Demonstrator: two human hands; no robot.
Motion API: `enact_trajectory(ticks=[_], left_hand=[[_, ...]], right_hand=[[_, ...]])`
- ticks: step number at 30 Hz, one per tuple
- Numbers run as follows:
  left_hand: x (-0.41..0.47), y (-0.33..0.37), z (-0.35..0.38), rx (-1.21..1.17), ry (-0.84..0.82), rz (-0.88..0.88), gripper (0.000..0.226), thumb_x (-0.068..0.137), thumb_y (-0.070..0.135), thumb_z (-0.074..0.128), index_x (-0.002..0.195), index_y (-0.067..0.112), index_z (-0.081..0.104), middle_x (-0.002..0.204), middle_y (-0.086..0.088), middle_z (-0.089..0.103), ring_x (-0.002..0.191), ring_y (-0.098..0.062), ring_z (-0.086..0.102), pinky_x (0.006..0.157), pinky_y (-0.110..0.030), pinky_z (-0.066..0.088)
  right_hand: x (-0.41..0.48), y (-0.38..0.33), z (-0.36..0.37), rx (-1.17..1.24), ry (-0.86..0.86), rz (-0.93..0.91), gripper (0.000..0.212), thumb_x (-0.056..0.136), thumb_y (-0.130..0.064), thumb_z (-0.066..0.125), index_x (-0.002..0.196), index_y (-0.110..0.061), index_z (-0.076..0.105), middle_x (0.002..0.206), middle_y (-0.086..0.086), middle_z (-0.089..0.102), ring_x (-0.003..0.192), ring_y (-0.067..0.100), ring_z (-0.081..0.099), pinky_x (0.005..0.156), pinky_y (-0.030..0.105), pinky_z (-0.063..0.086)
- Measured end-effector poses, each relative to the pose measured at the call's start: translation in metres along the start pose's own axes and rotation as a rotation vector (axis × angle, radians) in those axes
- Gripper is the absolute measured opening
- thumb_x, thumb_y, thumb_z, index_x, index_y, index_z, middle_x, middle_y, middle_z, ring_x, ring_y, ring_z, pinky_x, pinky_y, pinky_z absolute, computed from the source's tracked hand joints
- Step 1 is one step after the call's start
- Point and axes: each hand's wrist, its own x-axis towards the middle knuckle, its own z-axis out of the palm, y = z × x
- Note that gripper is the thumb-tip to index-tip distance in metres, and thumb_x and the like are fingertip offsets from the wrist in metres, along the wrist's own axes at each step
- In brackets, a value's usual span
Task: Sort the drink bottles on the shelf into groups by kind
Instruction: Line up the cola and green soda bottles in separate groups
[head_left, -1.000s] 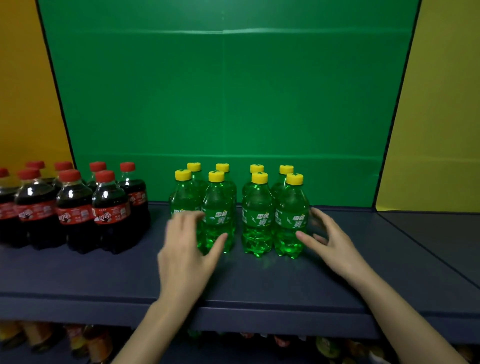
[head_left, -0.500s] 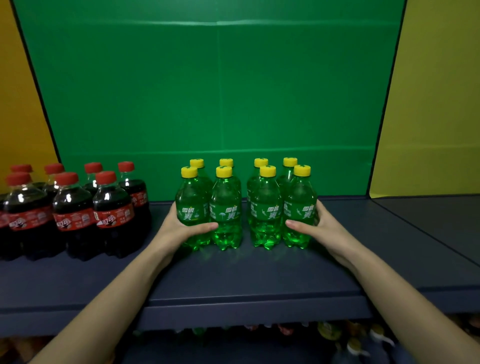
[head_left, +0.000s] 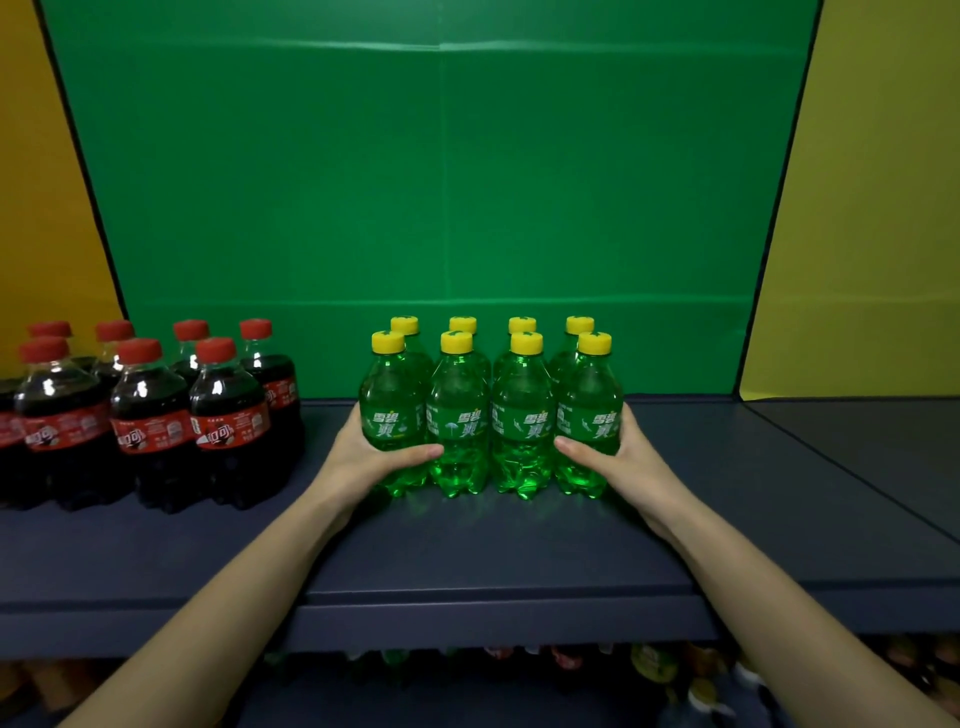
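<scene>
1. Bracketing the green bottles (head_left: 491, 426) from both ends, the left hand (head_left: 363, 460) and right hand (head_left: 626, 460) each curl round an outer front bottle, thumbs across the front. This is likely meant to squeeze the group tight and square.
2. The group stands mid-shelf (head_left: 467, 551), apart from the cola bottles (head_left: 150, 415) at the left.
3. Green bottles: eight, in two rows of four.
4. Cola bottles: seven red caps show; the frame edge may hide more.

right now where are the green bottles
In the head view the green bottles stand centred on the shelf, gripped between the left hand and right hand, with cola bottles apart to their left.
</scene>
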Motion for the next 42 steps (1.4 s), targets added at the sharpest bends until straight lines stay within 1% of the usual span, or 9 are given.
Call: enact_trajectory(ticks=[5,9,16,20,23,25,29,35,42], left_hand=[[-0.012,-0.005,-0.004,0.143,0.104,-0.024,0.071,0.063,0.021,0.084,0.123,0.017,0.047,0.110,0.003,0.057,0.104,-0.015,0.054,0.091,-0.028,0.042],[-0.024,-0.014,-0.014,0.274,0.159,-0.051,0.058,0.066,0.024,0.082,0.116,0.012,0.057,0.101,-0.010,0.062,0.094,-0.021,0.057,0.078,-0.028,0.044],[-0.033,-0.006,-0.011,0.409,0.221,-0.016,0.055,0.067,0.029,0.082,0.114,0.010,0.060,0.081,-0.002,0.060,0.079,-0.017,0.059,0.074,-0.027,0.046],[-0.042,-0.004,-0.017,0.449,0.213,0.007,0.053,0.068,0.029,0.081,0.114,0.012,0.061,0.091,-0.001,0.063,0.086,-0.018,0.062,0.081,-0.031,0.051],[-0.058,-0.006,-0.033,0.493,0.272,0.110,0.027,0.073,0.027,0.077,0.097,0.020,0.067,0.089,0.007,0.068,0.081,-0.013,0.063,0.080,-0.037,0.053],[-0.071,-0.006,-0.050,0.568,0.360,0.175,0.007,0.077,0.026,0.073,0.081,0.028,0.066,0.076,0.013,0.067,0.074,-0.009,0.064,0.071,-0.041,0.055],[-0.094,0.000,-0.093,0.697,0.501,0.227,0.004,0.081,0.028,0.069,0.077,0.028,0.067,0.067,0.014,0.064,0.069,-0.012,0.063,0.063,-0.037,0.053],[-0.105,-0.009,-0.181,0.845,0.580,0.272,0.007,0.081,0.028,0.068,0.077,0.023,0.067,0.066,0.009,0.065,0.061,-0.016,0.062,0.053,-0.028,0.046],[-0.089,-0.036,-0.298,0.941,0.520,0.278,0.011,0.078,0.034,0.071,0.081,0.024,0.065,0.072,0.008,0.065,0.069,-0.019,0.063,0.055,-0.033,0.052]], right_hand=[[-0.016,0.003,-0.005,-0.163,0.061,-0.037,0.086,0.073,-0.036,0.073,0.143,-0.020,0.026,0.143,0.001,0.039,0.130,0.018,0.040,0.103,0.027,0.032],[-0.028,0.013,-0.008,-0.263,0.140,-0.053,0.063,0.080,-0.023,0.069,0.134,-0.011,0.039,0.133,0.008,0.049,0.109,0.014,0.050,0.086,0.021,0.039],[-0.026,0.013,-0.007,-0.317,0.206,-0.071,0.052,0.082,-0.019,0.068,0.127,-0.007,0.046,0.123,0.009,0.055,0.100,0.014,0.052,0.083,0.022,0.041],[-0.031,0.012,-0.006,-0.401,0.302,-0.137,0.045,0.081,-0.018,0.069,0.121,-0.009,0.051,0.118,0.007,0.055,0.101,0.016,0.052,0.088,0.031,0.043],[-0.046,0.004,0.002,-0.431,0.387,-0.276,0.029,0.081,-0.012,0.067,0.107,-0.014,0.055,0.106,0.000,0.053,0.094,0.013,0.050,0.080,0.027,0.037],[-0.055,-0.005,0.013,-0.416,0.337,-0.336,0.022,0.083,-0.007,0.064,0.099,-0.018,0.056,0.100,-0.004,0.053,0.089,0.012,0.054,0.076,0.019,0.038],[-0.059,-0.027,0.050,-0.361,0.206,-0.407,0.019,0.083,-0.002,0.062,0.093,-0.018,0.060,0.092,-0.007,0.060,0.085,0.007,0.057,0.075,0.006,0.041],[-0.059,-0.053,0.136,-0.275,0.081,-0.451,0.020,0.082,-0.003,0.063,0.095,-0.018,0.063,0.095,-0.013,0.064,0.094,-0.002,0.058,0.077,0.006,0.044],[-0.038,-0.069,0.235,-0.255,0.128,-0.390,0.024,0.082,-0.008,0.066,0.099,-0.023,0.060,0.100,-0.011,0.063,0.091,0.001,0.058,0.077,0.010,0.046]])
